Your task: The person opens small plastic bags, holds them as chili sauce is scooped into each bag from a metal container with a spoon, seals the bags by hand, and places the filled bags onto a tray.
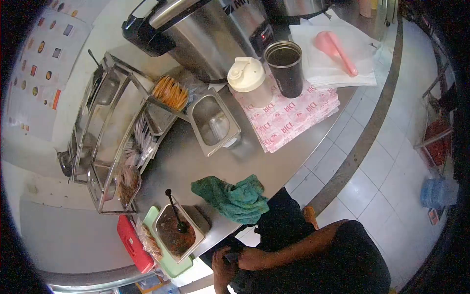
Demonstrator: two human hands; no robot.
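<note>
Low in the view, my left hand (223,266) and my right hand (252,259) come together in front of my dark clothing. Both have their fingers curled around a small dark thing (233,257) between them; I cannot tell what it is. Just beyond them, a crumpled green cloth (234,198) hangs partly over the edge of the steel table (174,169). Left of the hands, a metal pan (178,230) holds dark reddish-brown food with a black spoon (175,210) standing in it. A light green board (171,267) lies beneath the pan.
A steel rack (129,78) stands left, with bagged utensils. Farther back are a metal container (213,122), white-lidded shaker (248,81), dark tumbler (285,71), printed paper (293,115), and a pink rice paddle (337,51) on white sheets. A large steel cooker (210,44) stands behind.
</note>
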